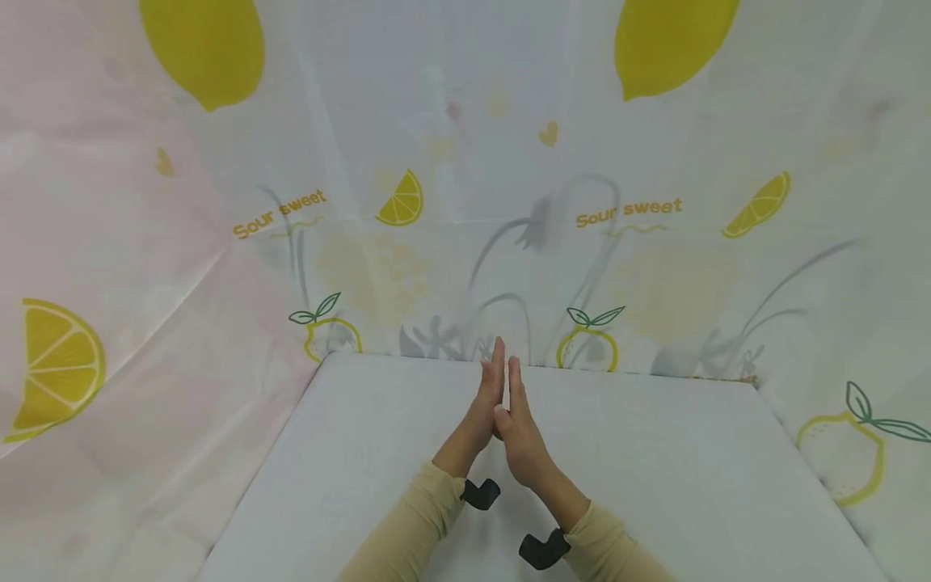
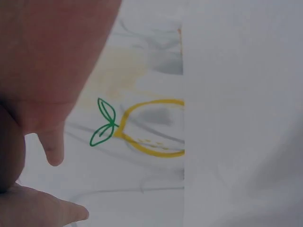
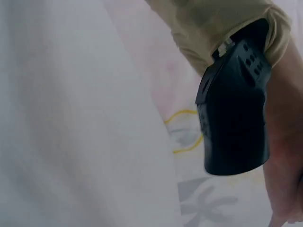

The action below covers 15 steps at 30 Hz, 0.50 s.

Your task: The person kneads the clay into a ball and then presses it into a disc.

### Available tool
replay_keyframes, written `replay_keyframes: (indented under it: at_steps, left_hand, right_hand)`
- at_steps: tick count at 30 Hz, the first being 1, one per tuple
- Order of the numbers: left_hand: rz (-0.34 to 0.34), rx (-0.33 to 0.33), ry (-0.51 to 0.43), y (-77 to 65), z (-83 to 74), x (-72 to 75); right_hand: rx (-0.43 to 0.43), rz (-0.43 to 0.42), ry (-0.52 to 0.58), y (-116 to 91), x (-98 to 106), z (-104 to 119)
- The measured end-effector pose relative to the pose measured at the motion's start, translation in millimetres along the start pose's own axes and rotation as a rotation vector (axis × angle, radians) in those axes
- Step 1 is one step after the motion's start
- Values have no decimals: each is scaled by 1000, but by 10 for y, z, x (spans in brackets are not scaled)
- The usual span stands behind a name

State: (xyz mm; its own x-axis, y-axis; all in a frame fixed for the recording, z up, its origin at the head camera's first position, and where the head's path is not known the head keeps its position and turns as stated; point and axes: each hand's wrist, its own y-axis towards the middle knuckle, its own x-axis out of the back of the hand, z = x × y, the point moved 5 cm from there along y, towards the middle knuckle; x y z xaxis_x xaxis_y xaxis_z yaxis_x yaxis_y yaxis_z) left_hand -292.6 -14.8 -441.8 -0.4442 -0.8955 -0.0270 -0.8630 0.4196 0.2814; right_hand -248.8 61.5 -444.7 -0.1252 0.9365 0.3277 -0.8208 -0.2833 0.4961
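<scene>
In the head view, my left hand [image 1: 486,404] and right hand [image 1: 525,444] face each other palm to palm over the white table. Their fingers are straight and point up and away from me. A narrow gap shows between the fingertips, while lower down the hands overlap in view near the thumbs. Neither holds a thing. In the left wrist view, a hand [image 2: 54,56] fills the upper left corner, with more fingers below it. The right wrist view has part of a hand [image 3: 281,189] at the right edge, beside a black wrist camera [image 3: 236,109].
The white tabletop [image 1: 655,461] spreads beneath both forearms. Behind it hangs a pale cloth [image 1: 465,105] printed with lemons and lettering. Beige sleeves [image 1: 407,525] cover the forearms, and a black camera [image 1: 544,550] is strapped at the right wrist.
</scene>
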Motion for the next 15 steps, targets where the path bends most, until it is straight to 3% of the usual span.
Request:
replay_keyframes:
  at_steps: [5, 8, 12, 15]
  left_hand:
    - [-54, 56, 24, -5, 78, 22]
    - [-53, 68, 32, -22, 113, 3]
    - [19, 47, 39, -52, 149, -67]
    - [108, 43, -12, -98, 162, -137]
  right_hand:
    - [68, -34, 12, 24, -6, 172]
    - [93, -48, -13, 88, 26, 249]
    - [81, -72, -34, 207, 106, 283]
    - [35, -94, -22, 303, 195, 256]
